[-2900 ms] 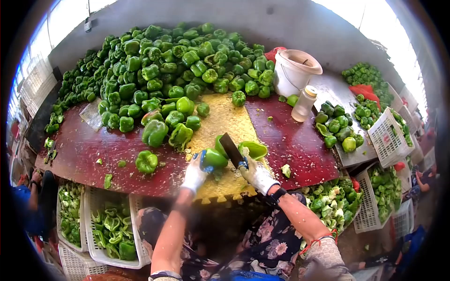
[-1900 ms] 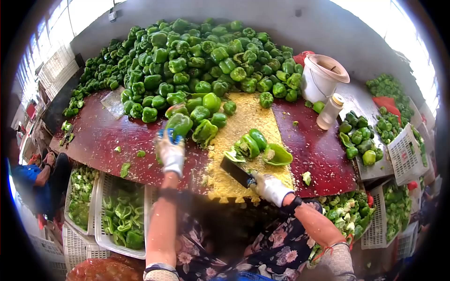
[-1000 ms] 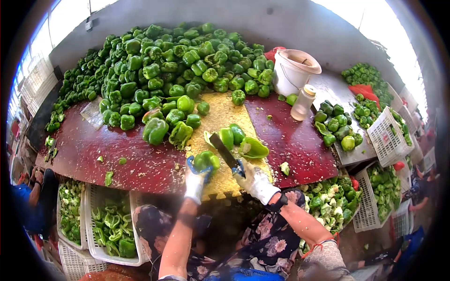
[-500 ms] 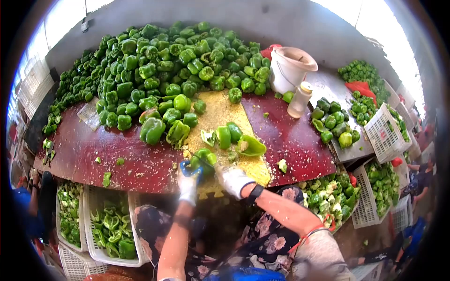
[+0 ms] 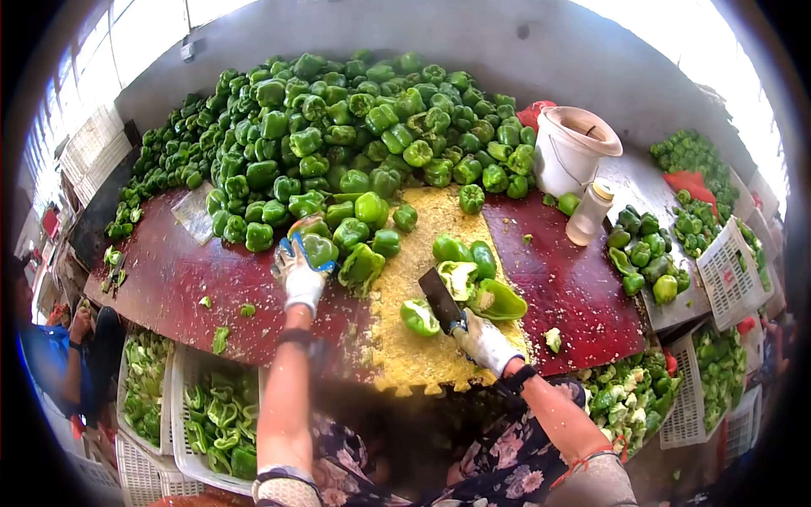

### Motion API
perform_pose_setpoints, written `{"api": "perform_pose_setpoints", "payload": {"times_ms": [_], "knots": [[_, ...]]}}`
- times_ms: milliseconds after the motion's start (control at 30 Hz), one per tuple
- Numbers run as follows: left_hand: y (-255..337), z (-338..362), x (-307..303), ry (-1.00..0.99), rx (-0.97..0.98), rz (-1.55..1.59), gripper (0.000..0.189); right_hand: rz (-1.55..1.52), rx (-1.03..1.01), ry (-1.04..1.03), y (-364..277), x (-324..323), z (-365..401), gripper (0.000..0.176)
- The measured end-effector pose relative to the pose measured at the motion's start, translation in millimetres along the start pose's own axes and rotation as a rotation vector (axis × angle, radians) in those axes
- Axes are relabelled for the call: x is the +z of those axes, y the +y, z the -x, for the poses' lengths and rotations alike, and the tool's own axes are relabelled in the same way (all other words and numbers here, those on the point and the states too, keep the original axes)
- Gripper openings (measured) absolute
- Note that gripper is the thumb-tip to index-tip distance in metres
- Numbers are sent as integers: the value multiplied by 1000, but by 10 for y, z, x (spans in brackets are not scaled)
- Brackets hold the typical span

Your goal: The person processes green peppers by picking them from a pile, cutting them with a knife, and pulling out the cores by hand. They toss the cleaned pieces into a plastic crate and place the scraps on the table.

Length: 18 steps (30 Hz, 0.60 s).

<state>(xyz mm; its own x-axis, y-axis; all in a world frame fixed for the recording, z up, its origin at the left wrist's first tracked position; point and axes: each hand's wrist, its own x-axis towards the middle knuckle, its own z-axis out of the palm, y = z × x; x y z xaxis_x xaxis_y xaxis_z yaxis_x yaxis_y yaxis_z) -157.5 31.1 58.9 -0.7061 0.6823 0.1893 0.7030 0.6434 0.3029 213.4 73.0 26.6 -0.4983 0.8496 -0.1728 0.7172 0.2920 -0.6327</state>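
Observation:
My left hand (image 5: pixel 300 272), in a white glove with blue fingertips, has its fingers round a whole green bell pepper (image 5: pixel 320 252) at the near edge of the pile. In my gloved right hand (image 5: pixel 485 340) is a broad, dark-bladed knife (image 5: pixel 439 301), its blade over the yellow mat (image 5: pixel 405 338). A cut pepper piece (image 5: pixel 419 317) lies just left of the blade. Beyond it are a piece with a pale seed core (image 5: pixel 459 280) and an open pepper half (image 5: pixel 498 302). Small seeds and scraps cover the mat.
A large heap of bell peppers (image 5: pixel 338 118) fills the back of the red table (image 5: pixel 203 279). A white bucket (image 5: pixel 557 156) and a clear bottle (image 5: pixel 589 215) stand at the right. Crates of cut peppers (image 5: pixel 182 422) sit below. Another person (image 5: pixel 63 355) is at the left.
My left hand has left the pepper on the mat and reached forward and left to a whole one by the pile. The knife has come away from the cut pepper, which now lies on the mat.

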Motion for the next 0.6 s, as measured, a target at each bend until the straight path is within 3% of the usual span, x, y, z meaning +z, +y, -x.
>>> {"api": "perform_pose_setpoints", "payload": {"times_ms": [133,267,333,367,400,467,533,600], "knots": [[-31,-266,116,-161,39,-114,121,63,-46,55,-43,2,82,48],[-101,-225,46,-117,-19,-61,114,-37,-30,41,-47,-94,169,50],[-384,-265,118,-37,-75,292,109,-157,-42,34,-153,-132,283,50],[-732,-410,490,42,2,812,98,-110,-98,36,-351,-223,457,50],[-861,-427,584,46,-67,1066,82,-63,-149,36,-468,-258,569,49],[-755,-48,265,-251,-253,1517,58,53,-237,-4,-487,-85,721,50],[-789,225,274,-260,-187,1747,48,241,-216,-242,-499,42,691,50],[-606,531,169,-274,-181,1934,49,207,-130,-154,-355,179,584,41]]}}
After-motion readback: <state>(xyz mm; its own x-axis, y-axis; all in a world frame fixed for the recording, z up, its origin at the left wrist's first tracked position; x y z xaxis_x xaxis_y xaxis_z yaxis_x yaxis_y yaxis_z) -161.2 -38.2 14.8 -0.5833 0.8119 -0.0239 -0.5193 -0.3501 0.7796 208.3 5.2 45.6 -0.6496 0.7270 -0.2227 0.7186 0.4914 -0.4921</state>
